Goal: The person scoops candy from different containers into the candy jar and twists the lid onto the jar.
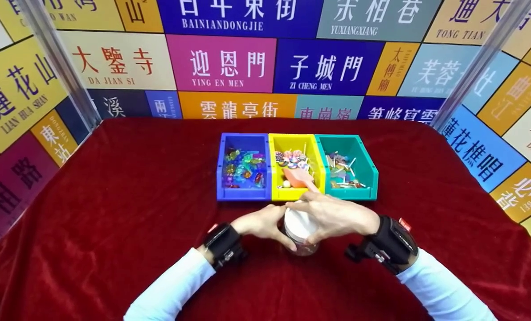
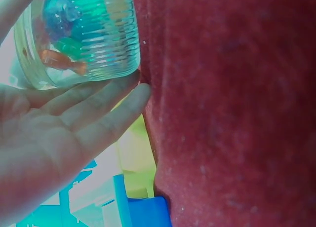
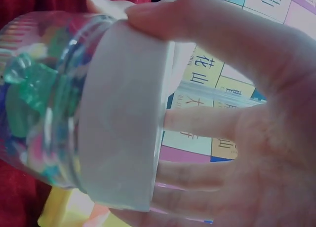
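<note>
A clear ribbed jar [image 2: 111, 44] with colourful wrapped candies inside stands on the red cloth in front of the bins, topped by a white lid [image 1: 300, 223]. My left hand [image 1: 263, 224] wraps round the jar's side, thumb on the near side and fingers behind. From above, my right hand [image 1: 336, 216] grips the lid's rim between thumb and fingers, its palm off the top. In the right wrist view the lid [image 3: 123, 118] sits over the jar's neck, and green candy [image 3: 37, 81] shows through the wall.
Just behind the hands is a row of bins: a blue bin [image 1: 244, 194] of wrapped candies, a yellow bin [image 1: 287, 194] of lollipops with a pink scoop [image 1: 297, 177], and a green bin [image 1: 352, 193] of lollipops. The scoop's handle reaches toward my right hand. Sign-printed panels [image 1: 230, 64] enclose the table.
</note>
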The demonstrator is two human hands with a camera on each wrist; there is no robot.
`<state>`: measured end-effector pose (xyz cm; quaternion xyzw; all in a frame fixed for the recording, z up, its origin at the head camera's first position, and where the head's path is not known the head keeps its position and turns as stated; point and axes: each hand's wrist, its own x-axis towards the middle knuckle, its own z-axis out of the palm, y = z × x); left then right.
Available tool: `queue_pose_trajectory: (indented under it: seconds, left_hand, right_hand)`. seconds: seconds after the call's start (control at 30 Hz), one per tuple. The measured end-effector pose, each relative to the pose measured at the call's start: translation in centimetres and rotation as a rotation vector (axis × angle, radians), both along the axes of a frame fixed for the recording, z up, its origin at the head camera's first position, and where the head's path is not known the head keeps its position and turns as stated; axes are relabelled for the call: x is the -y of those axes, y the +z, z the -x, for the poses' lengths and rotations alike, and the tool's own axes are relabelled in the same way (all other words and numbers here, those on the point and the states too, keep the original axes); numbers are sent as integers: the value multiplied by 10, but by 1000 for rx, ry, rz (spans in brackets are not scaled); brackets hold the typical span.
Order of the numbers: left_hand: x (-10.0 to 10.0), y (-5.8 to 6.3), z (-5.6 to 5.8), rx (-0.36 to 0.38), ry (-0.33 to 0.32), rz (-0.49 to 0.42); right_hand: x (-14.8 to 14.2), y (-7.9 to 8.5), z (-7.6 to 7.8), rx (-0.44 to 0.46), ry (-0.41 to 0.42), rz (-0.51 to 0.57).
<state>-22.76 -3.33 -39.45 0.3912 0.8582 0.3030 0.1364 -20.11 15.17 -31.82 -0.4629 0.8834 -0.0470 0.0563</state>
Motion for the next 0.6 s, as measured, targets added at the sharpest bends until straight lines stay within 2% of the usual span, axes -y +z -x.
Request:
queue_pose_trajectory:
  seconds: [0.17,0.3,0.5,0.6]
  left_hand:
    - [0,1,1,-6,-6,-11]
    - [0,1,1,-7,3,-4]
    - [1,0,0,-19,-10,-5]
    - [1,0,1,-28,-16,-12]
  right_hand:
    - [-2,3,1,20,-38,22]
    - [-2,-1,0,14,-36,34]
    - [-3,-10,-1,-21,-50,66]
    - [-3,-13,-2,-72,-72,71]
